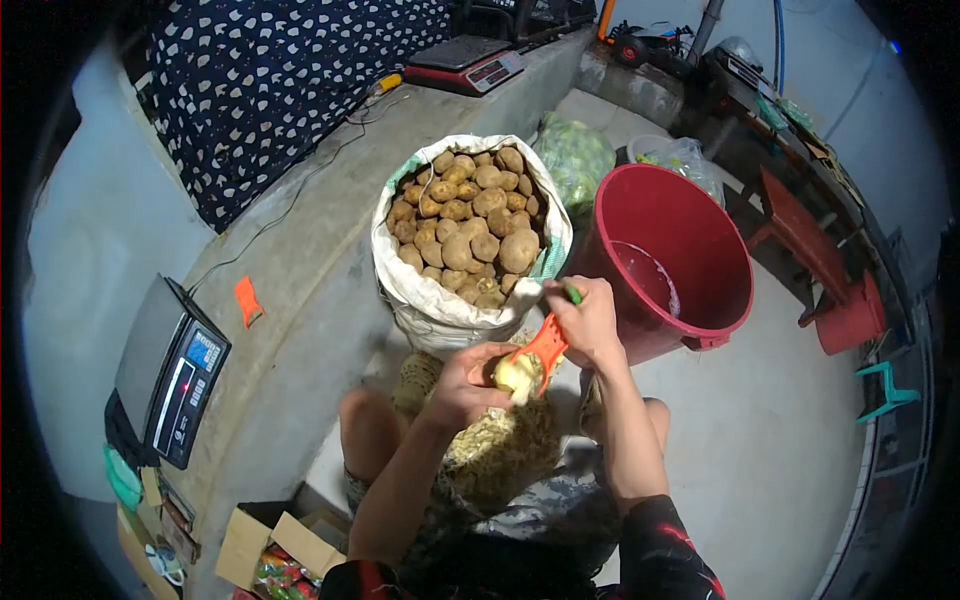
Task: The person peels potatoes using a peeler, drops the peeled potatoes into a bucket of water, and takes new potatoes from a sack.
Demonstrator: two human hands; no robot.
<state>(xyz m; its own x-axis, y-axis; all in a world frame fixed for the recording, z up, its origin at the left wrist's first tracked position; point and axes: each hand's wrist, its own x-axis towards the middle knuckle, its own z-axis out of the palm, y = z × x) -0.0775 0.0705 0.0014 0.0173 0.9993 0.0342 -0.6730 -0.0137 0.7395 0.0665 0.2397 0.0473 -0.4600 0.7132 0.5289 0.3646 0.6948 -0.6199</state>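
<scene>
My left hand [470, 385] is closed around a partly peeled potato [517, 378], whose pale yellow flesh shows. In my right hand [588, 318] is an orange peeler [547, 345], its head against the potato's right side. A bit of green shows at the top of my right fist. Below my hands lies a heap of potato peelings [505, 450] between my legs. Just ahead stands a white sack [440, 300] with its rim rolled open, full of unpeeled brown potatoes [465, 225].
A large red tub [690, 330] stands right of the sack, with a bag of green produce [575, 155] behind. On the concrete ledge [320, 210] are a digital scale [185, 375], a red scale [465, 65] and an orange piece [249, 302]. A cardboard box [245, 545] sits lower left.
</scene>
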